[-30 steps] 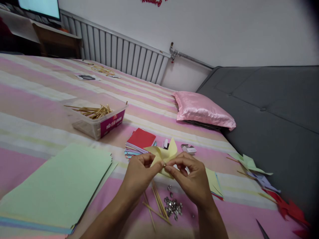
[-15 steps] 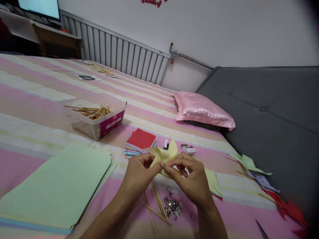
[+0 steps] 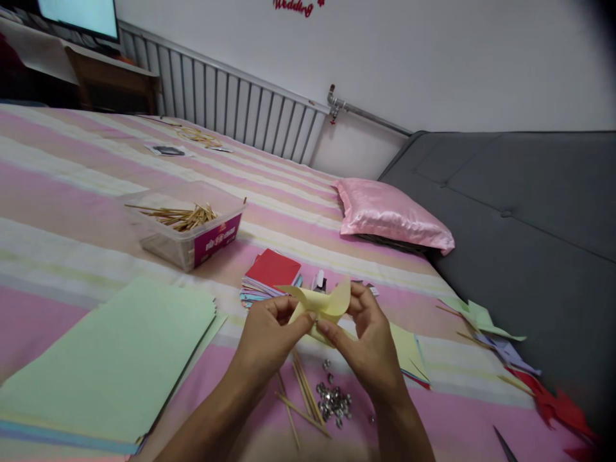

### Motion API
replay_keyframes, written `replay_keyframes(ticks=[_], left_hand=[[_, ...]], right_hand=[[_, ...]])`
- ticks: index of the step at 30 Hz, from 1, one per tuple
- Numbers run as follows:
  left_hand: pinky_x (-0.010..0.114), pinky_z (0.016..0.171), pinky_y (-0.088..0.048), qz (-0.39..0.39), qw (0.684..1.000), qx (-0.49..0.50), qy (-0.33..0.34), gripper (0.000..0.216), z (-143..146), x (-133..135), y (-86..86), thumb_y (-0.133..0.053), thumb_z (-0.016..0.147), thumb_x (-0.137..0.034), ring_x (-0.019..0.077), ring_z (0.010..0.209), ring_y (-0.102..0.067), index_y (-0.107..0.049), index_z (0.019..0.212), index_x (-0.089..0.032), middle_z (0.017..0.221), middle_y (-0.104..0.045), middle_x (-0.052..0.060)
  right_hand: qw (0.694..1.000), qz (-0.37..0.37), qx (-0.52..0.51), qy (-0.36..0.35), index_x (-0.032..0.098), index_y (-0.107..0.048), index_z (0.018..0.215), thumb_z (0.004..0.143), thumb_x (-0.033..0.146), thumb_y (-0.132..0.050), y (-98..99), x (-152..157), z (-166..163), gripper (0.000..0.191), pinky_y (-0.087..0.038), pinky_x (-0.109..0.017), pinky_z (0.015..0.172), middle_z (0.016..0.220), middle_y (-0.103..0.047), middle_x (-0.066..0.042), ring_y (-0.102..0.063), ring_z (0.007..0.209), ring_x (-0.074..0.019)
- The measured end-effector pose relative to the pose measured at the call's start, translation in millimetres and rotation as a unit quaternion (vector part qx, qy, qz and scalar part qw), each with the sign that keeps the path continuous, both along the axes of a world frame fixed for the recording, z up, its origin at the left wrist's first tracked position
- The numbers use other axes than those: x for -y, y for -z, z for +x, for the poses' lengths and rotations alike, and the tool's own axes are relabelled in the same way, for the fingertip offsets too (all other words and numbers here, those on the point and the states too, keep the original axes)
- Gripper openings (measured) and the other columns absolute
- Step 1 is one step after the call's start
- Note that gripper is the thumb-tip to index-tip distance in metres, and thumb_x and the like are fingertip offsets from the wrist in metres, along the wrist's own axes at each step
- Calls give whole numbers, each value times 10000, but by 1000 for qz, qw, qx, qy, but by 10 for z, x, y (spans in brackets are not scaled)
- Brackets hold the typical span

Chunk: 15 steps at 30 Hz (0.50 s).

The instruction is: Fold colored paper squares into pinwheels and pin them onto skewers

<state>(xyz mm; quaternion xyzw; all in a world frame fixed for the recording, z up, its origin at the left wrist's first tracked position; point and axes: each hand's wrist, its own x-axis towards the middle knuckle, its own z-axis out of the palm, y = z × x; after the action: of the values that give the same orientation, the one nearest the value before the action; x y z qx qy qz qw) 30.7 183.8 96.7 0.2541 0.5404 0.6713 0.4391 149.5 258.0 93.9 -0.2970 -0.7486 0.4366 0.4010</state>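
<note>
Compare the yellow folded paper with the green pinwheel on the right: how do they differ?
The yellow folded paper is held in the left hand and right hand; the green pinwheel lies near the headboard. A stick juts from the green pinwheel; none shows on the yellow folded paper. Both are folded paper.

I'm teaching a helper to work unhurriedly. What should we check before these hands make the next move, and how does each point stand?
1. Left hand has a grip on the yellow paper: ok.
2. Right hand is on the paper too, thumb near its middle: ok.
3. Paper's middle is fastened: cannot tell, the thumbs largely cover it.
4. Loose wooden sticks lie close to the hands: ok.
5. Shiny studs are all in one pile: not ok, a few lie apart.
</note>
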Motion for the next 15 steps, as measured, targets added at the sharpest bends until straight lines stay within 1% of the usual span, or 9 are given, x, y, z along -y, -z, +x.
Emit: replay_keyframes(ticks=[1, 3, 6, 10, 15], left_hand=[[224, 567, -397, 0, 1000, -3, 0, 57, 0, -1, 1, -659, 588, -179, 123, 575, -539, -652, 625, -136, 596, -633, 5], [230, 583, -408, 0, 1000, -10, -1, 65, -1, -3, 3, -657, 592, -180, 130, 593, -551, -656, 639, -135, 605, -639, 9], [224, 582, -409, 6, 1000, -19, -7, 50, 0, -5, 5, -653, 593, -174, 121, 583, -546, -646, 626, -137, 613, -640, 5], [226, 582, -412, 3, 999, -42, -7, 48, 14, 3, 1, -640, 609, -179, 133, 599, -561, -648, 627, -135, 600, -629, 6], [218, 543, -402, -12, 998, -50, -24, 112, 47, 19, -4, -653, 608, -192, 126, 566, -554, -690, 681, -115, 605, -650, 22]], right_hand=[[1000, -16, 2, -20, 218, -525, 1042, 699, 276, -694, 8, 2, -1, 387, -443, -335, 777, 933, -645, -43, -575, 871, -199], [999, -25, 10, -45, 204, -586, 995, 734, 274, -661, 21, 3, 3, 280, -448, -329, 773, 931, -666, -51, -591, 880, -205], [998, -28, 10, -56, 180, -648, 897, 748, 261, -642, 33, 3, 15, 170, -459, -317, 737, 896, -685, -59, -609, 843, -209], [997, -41, -5, -67, 167, -673, 855, 739, 244, -644, 33, 9, 22, 142, -467, -311, 706, 815, -685, -50, -611, 788, -205], [994, -71, -27, -82, 175, -673, 834, 743, 259, -652, 28, 13, 11, 126, -471, -307, 711, 792, -677, -38, -607, 772, -192]])
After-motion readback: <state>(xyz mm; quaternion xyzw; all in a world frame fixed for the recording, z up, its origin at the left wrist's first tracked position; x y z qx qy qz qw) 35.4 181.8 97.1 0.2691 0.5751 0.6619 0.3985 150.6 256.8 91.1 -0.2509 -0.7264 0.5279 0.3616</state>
